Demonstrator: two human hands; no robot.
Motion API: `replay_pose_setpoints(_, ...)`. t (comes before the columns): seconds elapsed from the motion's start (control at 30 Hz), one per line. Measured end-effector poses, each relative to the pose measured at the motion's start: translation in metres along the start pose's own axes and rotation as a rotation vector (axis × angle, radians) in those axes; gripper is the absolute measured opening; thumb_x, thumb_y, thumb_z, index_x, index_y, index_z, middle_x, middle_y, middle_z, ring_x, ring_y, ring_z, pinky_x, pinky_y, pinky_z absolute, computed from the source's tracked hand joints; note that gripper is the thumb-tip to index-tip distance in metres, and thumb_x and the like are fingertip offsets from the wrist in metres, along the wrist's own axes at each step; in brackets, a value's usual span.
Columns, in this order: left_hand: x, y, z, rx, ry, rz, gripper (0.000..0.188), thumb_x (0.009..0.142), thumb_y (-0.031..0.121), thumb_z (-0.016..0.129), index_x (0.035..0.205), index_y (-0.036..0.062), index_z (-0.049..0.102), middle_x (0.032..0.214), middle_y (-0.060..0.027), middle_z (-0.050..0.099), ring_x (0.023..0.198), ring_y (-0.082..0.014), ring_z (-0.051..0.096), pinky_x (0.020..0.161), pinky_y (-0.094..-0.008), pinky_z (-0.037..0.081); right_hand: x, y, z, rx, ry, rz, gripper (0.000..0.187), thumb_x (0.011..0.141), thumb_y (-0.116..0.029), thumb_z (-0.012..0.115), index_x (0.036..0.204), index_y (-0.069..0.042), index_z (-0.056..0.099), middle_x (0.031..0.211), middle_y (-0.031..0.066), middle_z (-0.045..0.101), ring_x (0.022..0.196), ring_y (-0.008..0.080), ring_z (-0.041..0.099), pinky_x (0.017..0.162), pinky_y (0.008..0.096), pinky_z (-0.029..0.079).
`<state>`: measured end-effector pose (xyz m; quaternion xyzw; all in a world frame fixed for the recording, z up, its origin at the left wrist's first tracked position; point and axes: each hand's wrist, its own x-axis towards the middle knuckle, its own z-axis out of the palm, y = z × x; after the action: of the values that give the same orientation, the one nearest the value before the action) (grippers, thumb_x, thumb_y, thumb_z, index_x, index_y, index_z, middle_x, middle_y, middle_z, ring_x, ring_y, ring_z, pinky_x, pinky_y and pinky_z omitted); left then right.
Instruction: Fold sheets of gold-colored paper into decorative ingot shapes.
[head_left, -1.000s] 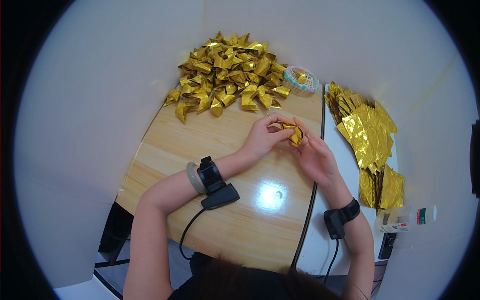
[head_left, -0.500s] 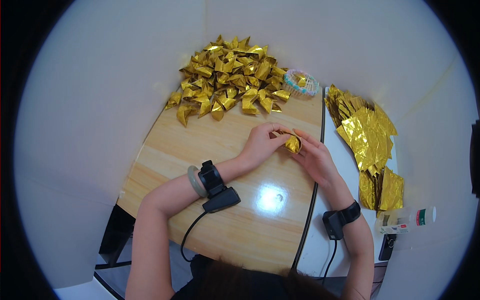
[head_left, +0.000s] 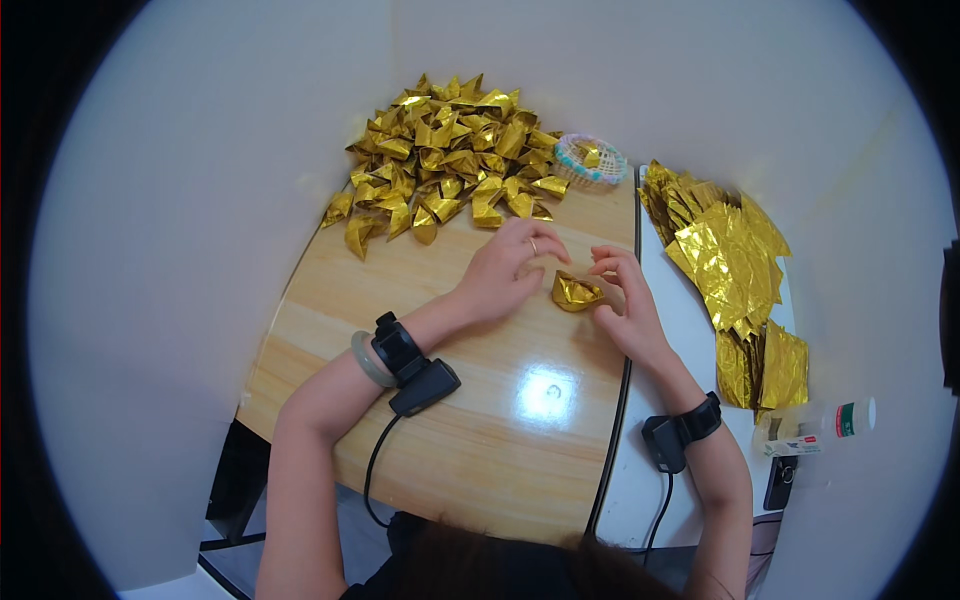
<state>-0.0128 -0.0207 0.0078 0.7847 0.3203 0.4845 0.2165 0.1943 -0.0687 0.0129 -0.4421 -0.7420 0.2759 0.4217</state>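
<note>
A folded gold foil paper ingot [head_left: 575,292] sits on the wooden table between my two hands. To its left is my left hand [head_left: 508,268], fingers curved and apart, holding nothing. My right hand [head_left: 632,305] is open beside the ingot's right side, with the thumb very close to it; whether they touch I cannot tell. At the far left lies a heap of folded gold paper ingots [head_left: 440,150]. On the right, flat sheets of gold foil paper [head_left: 735,265] lie in overlapping stacks.
A small woven basket [head_left: 592,160] with a pastel rim stands right of the heap. A clear bottle [head_left: 815,428] with a white cap lies at the right, near a dark phone-like object [head_left: 780,485]. White partition walls [head_left: 200,220] enclose the table. Cables hang from both wrist devices.
Both hands have let go of the gold paper ingot, which now rests on the table. My left hand has moved left and its fingers have spread; the right hand has opened.
</note>
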Motion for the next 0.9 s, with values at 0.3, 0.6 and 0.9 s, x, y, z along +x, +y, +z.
replay_pose_setpoints(0.3,0.005,-0.004,-0.004,0.238,-0.383,0.321,0.02,0.069,0.009,0.069,0.087,0.0114,0.063,0.086,-0.0037,0.057,0.09,-0.0236,0.053,0.073,-0.0334,0.047,0.0,-0.002,-0.004,-0.399,-0.032,-0.156,0.019,0.065,-0.005,0.057,0.084,-0.006,0.055,0.102,0.0066,0.057,0.097,0.0248,0.055,0.081,0.0338,0.047)
replay_pose_setpoints(0.6,0.006,-0.003,-0.005,0.181,-0.415,0.315,0.015,0.071,0.016,0.069,0.083,0.0114,0.061,0.083,-0.0028,0.055,0.088,-0.0208,0.053,0.071,-0.033,0.046,0.005,-0.001,-0.005,-0.403,0.002,-0.215,0.012,0.064,-0.005,0.057,0.076,-0.007,0.059,0.09,0.0041,0.061,0.092,0.0222,0.057,0.077,0.0326,0.048)
replay_pose_setpoints(0.9,0.005,0.003,-0.003,0.127,-0.419,0.218,0.017,0.07,0.016,0.072,0.082,0.0104,0.062,0.088,-0.0038,0.053,0.087,-0.023,0.052,0.072,-0.0329,0.045,0.004,0.001,-0.008,-0.409,0.016,-0.247,0.011,0.063,-0.004,0.057,0.074,-0.007,0.06,0.089,0.0035,0.062,0.09,0.0216,0.058,0.076,0.0326,0.049)
